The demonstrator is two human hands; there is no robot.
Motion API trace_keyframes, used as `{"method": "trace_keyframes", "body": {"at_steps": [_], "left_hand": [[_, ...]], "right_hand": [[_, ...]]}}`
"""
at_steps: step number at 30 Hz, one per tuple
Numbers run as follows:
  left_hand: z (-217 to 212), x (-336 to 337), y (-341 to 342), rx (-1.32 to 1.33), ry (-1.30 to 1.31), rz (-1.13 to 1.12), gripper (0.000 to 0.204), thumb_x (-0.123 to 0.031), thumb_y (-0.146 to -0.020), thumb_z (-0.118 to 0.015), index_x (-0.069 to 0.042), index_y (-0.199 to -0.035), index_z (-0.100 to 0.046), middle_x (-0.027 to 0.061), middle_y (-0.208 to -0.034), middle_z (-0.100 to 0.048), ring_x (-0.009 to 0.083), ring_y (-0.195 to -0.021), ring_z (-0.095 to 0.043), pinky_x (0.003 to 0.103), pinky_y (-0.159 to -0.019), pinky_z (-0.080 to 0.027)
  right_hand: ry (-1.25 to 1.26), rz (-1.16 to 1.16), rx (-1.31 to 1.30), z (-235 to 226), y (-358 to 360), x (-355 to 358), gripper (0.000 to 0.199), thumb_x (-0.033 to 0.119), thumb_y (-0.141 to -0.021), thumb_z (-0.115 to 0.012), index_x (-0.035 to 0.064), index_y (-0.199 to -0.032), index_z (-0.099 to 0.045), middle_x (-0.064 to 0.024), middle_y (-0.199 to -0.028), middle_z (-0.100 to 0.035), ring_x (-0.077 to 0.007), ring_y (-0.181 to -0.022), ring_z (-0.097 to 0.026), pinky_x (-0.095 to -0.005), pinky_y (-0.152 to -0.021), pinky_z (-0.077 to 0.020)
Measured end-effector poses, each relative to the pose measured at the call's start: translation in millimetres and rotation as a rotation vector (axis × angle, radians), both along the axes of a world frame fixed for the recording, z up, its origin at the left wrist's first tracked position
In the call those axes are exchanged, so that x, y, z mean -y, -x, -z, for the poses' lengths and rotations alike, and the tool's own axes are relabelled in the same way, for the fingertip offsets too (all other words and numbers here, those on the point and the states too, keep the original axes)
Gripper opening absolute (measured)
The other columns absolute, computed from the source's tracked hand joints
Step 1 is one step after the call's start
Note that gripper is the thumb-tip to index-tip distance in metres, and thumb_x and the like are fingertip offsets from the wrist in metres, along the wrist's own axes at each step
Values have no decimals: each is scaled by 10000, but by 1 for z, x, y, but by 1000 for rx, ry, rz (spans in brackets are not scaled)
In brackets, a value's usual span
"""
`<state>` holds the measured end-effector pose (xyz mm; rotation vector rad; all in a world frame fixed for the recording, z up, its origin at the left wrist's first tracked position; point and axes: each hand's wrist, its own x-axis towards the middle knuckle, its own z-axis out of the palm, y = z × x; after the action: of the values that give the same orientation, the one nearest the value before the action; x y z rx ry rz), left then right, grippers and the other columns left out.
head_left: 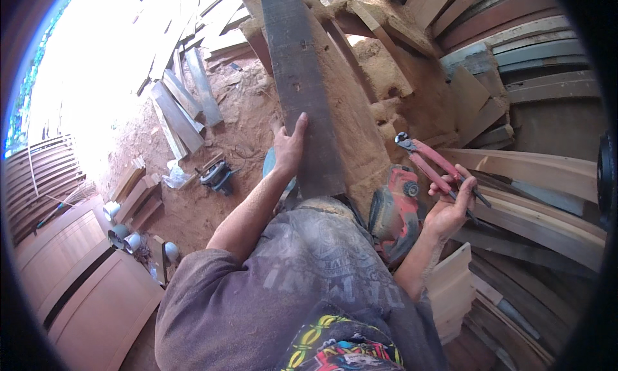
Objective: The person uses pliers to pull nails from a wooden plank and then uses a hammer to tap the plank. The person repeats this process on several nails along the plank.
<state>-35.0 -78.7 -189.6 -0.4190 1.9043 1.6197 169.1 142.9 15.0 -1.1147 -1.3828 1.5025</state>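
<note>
A long dark plank (302,81) runs away from my waist over a sawdust-covered bench (354,126). My left hand (290,149) grips its left edge, thumb on the upper face and the other fingers partly hidden at the side. Several small holes mark the wood. Off to the right, my right hand (450,210) is closed round the handles of a pair of pincers (431,165). Their red handles end in black, and the metal head points away to the left, clear of the plank. Between that hand and the plank sits a red and black power tool (396,210).
Stacked boards (541,171) line the right side. Loose wood offcuts (183,110) lie on the dusty ground at the left, near a small dark power tool (217,176). Wooden panels (106,306) and several pale cups (132,242) are at lower left.
</note>
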Motion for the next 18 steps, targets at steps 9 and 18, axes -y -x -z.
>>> {"method": "trace_keyframes", "body": {"at_steps": [9, 18], "left_hand": [[-9, -55, 39, -194, 338, -24, 1008, -709, -909, -701, 104, -1444, -437, 317, -1443, -472, 447, -1405, -458, 475, -1199, -338], [-31, -64, 22, -228, 298, 40, 860, -592, -994, -644, 69, -1491, -409, 278, -1466, -424, 420, -1380, -436, 484, -1207, -301]], "right_hand": [[5, -33, -38, 0, -1, -2, 498, 447, -1115, -529, -24, -1204, -662, -63, -855, -624, -155, -668, -588, -272, -579, -491], [112, -101, 14, 22, 41, 12, 538, 500, -1112, -523, -9, -1187, -679, -50, -877, -627, -139, -771, -584, -271, -680, -482]]}}
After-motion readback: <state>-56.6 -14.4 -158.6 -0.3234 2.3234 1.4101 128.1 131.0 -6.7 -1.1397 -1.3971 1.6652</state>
